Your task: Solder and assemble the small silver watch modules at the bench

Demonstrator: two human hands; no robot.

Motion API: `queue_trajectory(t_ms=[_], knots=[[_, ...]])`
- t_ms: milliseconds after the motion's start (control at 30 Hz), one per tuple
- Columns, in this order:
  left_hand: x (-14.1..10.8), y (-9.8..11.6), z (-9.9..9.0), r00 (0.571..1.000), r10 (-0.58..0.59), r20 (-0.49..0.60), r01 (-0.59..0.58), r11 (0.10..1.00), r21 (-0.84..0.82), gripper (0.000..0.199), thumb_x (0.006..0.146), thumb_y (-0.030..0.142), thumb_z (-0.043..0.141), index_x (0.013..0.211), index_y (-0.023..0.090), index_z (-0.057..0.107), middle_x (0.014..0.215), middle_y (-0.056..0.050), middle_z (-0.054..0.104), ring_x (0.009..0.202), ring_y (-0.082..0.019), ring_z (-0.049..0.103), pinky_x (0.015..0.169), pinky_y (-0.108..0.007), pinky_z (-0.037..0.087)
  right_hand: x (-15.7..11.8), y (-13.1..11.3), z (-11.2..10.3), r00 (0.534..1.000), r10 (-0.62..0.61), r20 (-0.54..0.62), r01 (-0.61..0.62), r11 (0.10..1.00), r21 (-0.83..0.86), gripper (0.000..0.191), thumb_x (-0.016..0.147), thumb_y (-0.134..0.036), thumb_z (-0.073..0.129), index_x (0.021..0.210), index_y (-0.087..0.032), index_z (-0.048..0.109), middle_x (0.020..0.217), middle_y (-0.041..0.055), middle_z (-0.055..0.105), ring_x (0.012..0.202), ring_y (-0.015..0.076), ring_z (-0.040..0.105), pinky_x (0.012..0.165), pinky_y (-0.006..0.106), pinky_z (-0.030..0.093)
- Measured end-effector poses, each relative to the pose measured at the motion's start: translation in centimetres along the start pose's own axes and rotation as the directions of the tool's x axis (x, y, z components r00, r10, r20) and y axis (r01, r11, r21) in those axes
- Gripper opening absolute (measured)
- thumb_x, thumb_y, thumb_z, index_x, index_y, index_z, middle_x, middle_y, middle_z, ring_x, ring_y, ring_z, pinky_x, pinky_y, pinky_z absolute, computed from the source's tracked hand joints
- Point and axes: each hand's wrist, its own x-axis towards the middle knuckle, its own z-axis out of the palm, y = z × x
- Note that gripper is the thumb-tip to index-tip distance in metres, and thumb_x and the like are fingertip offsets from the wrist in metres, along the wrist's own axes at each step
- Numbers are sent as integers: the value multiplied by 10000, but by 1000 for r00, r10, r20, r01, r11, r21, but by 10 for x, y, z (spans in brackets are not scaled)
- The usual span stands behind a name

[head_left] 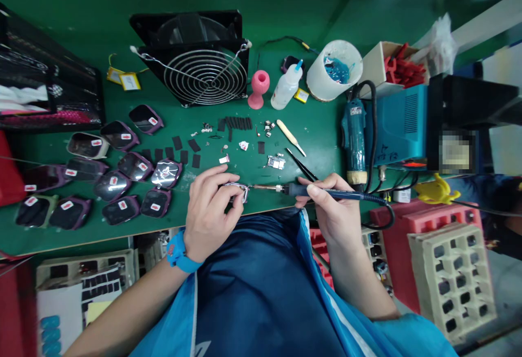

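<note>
My left hand (212,210), with a blue band at the wrist, is closed on a small purple-edged watch case (243,190) at the front of the green bench. In my right hand (334,204) is a soldering iron (302,190), gripped like a pen. Its tip points left and reaches the edge of the watch case; whether they touch I cannot tell. Just beyond lie black tweezers (300,164), a tool with a cream handle (289,134) and a small circuit board (276,162). Several black foam pieces (238,123) lie farther back.
Several watch cases with red-arrow stickers (118,185) cover the left side. A fan (207,77), a pink holder (258,90), a white bottle (285,89) and a white tub (322,82) stand behind. At right are a blue soldering station (402,123) and a hot-air handle (354,139).
</note>
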Motion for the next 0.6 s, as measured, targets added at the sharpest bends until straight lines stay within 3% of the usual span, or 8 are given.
queue_trajectory(t_ms=[233,333,400,467,533,600], knots=[[0,0,1,1000,30,3,-30,999,24,186,861,50,679,918,219,628,1066,-64,706,1203,-301,638,984,-498,563,0,0,0,1000,-10,7,10,1000,9,286,759,-339,890,705,-245,625,567,-54,734,510,174,717,1158,559,481],[1,1,0,999,22,-48,-22,1000,-4,192,859,46,680,925,218,625,1064,-61,700,1208,-296,647,990,-491,566,0,0,-1,1000,-2,2,1,1000,30,291,755,-332,898,707,-241,626,575,-53,741,512,169,723,1149,537,494],[1,1,-2,995,7,-97,-9,1000,-21,197,862,48,673,934,223,620,1061,-55,695,1208,-289,654,991,-484,571,1,0,-2,1000,16,-5,-16,998,55,305,743,-336,908,708,-234,623,592,-45,749,514,172,732,1056,498,572],[0,0,-3,991,-4,-134,1,1000,-23,193,869,57,667,939,230,617,1061,-51,695,1204,-281,659,990,-481,574,3,0,-2,999,33,-15,-32,996,87,322,728,-346,918,712,-226,619,614,-34,756,519,182,741,851,421,656],[0,-1,-4,989,-3,-146,0,1000,-23,187,876,65,668,941,232,616,1063,-52,699,1205,-279,660,994,-483,570,5,0,-3,999,29,-21,-26,992,124,329,718,-354,924,726,-219,625,637,-25,763,532,185,750,653,327,652],[1,-2,-6,990,8,-139,-11,1000,-23,182,878,71,678,951,228,620,1068,-62,707,1214,-285,657,1002,-490,560,8,-1,-5,1000,1,-13,1,988,151,312,726,-361,922,779,-215,651,683,-15,779,587,190,772,608,291,641]])
